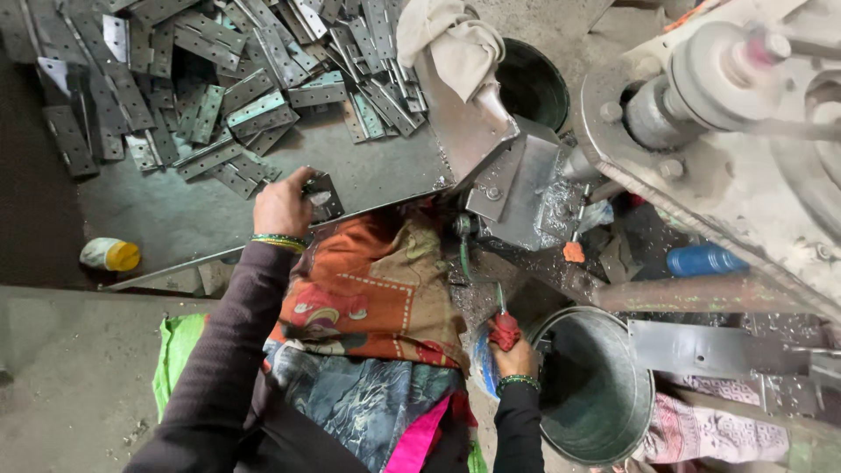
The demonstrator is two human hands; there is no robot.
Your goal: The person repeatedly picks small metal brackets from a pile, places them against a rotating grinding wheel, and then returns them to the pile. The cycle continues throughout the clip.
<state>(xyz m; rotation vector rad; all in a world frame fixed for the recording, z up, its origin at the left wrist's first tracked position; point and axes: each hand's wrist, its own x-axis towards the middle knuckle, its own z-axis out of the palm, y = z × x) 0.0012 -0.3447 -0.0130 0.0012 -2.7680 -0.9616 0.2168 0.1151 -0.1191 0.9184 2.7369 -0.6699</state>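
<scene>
My left hand (pixel 282 206) reaches forward onto the grey work table (pixel 158 215) and grips a folded metal hinge piece (pixel 322 194) near the table's front edge. A large pile of flat metal hinge plates (pixel 228 79) lies spread beyond it. My right hand (pixel 512 357) is low at my right side, closed around a handle wrapped in red cloth (pixel 503 331), right beside the rim of a metal bucket (pixel 596 385). Green bangles sit on both wrists. Patterned orange and blue cloth covers my lap between the hands.
A press machine with a steel block (pixel 517 180) and a big flywheel (pixel 727 96) stands at right. A beige rag (pixel 455 44) drapes over it, by a dark round bin (pixel 530 83). A yellow-capped bottle (pixel 109 254) lies left, a blue bottle (pixel 701 260) right.
</scene>
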